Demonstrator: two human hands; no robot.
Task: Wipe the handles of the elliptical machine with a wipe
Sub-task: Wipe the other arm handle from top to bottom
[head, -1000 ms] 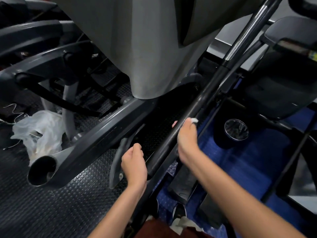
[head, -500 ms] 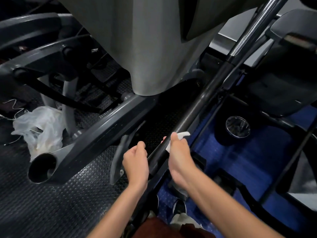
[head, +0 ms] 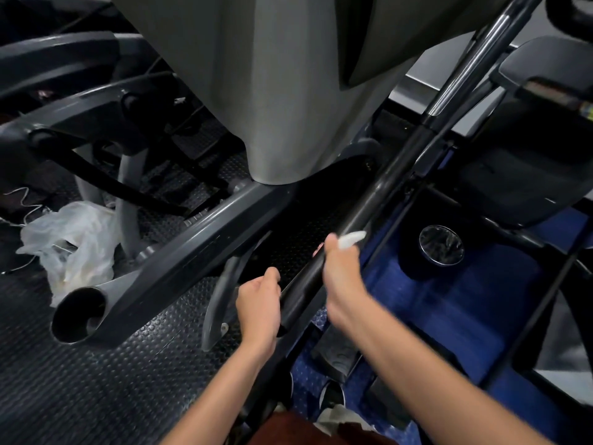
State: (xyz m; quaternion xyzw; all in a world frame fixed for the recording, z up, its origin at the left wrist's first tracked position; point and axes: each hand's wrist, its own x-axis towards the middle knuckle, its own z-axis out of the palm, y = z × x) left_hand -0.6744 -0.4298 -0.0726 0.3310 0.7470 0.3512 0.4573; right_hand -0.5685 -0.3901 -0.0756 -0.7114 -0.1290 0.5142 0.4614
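Note:
A long black handle (head: 382, 203) of the elliptical machine runs diagonally from lower centre up to the top right, where it turns to shiny metal. My right hand (head: 341, 273) is wrapped around the handle near its lower end, pressing a white wipe (head: 353, 237) against it; a corner of the wipe sticks out above my fingers. My left hand (head: 258, 305) is closed on the handle's lower end, just below and left of the right hand.
The machine's grey housing (head: 272, 91) hangs over the upper centre. A dark arm with an open tube end (head: 78, 314) crosses at left. A crumpled plastic bag (head: 69, 242) lies on the studded black floor. A round metal cup (head: 441, 244) sits at right above blue carpet.
My right hand slid down the handle with the wipe, then moved slightly up again. My left hand has stayed on the handle's lower end.

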